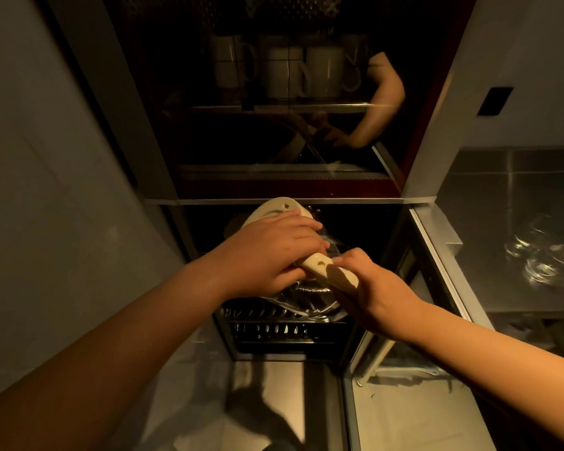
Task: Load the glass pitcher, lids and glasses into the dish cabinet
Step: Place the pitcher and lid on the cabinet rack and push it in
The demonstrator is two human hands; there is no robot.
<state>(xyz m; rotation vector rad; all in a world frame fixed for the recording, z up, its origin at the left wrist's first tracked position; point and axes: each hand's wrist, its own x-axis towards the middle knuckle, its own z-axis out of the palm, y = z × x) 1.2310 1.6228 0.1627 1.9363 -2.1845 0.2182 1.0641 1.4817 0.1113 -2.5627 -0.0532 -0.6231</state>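
Observation:
The glass pitcher lies in the wire rack of the open lower compartment of the dish cabinet. My left hand is clasped over its top. Just behind those fingers a round cream lid with a small hole stands tilted. My right hand grips a second cream lid by its edge, right above the pitcher, and its far end touches my left thumb. Several clear glasses stand on the steel counter at the right.
The upper compartment is shut behind a glass door that reflects my arms; white mugs stand on its shelf. The open lower door stands at the right. A grey wall runs along the left, and steel counter lies below.

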